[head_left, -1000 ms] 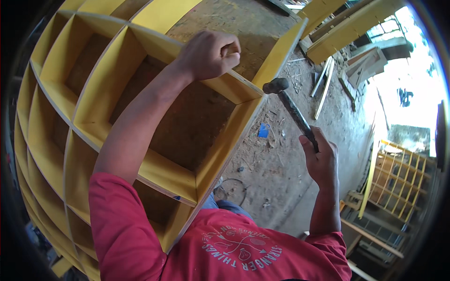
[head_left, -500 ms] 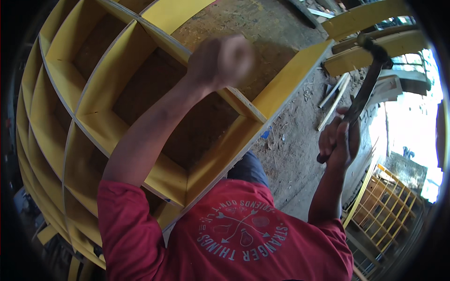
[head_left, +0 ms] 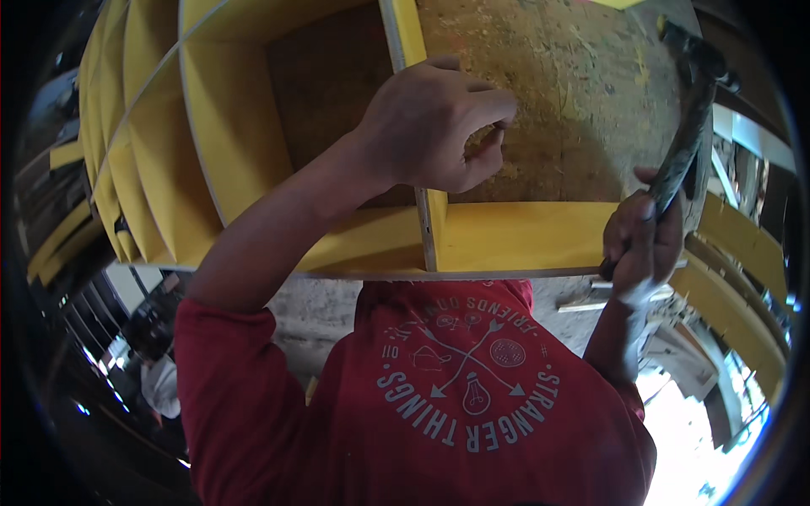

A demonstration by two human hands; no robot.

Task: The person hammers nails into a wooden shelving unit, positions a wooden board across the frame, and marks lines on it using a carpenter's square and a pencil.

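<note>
My right hand (head_left: 639, 249) is wrapped round the handle of a hammer (head_left: 685, 148), whose head points up and away at the far right. My left hand (head_left: 434, 126) is over a yellow wooden divider (head_left: 432, 232) of a large gridded frame (head_left: 531, 238). Its fingers are curled, with thumb and forefinger bent toward each other in a pinch. Whatever they hold, if anything, is too small or hidden to make out. Beneath the frame's openings shows a worn brown board (head_left: 557, 110) with paint stains.
Curved yellow ribs (head_left: 152, 160) of the frame run off to the left. At the right lie more yellow curved pieces (head_left: 734, 304) and loose wood strips (head_left: 591, 305). A dark object with a white cloth (head_left: 160, 388) is at the lower left.
The view has turned, so the frame's near edge now runs level across the picture. My left hand has loosened from a fist into a pinch. The hammer stays in my right hand.
</note>
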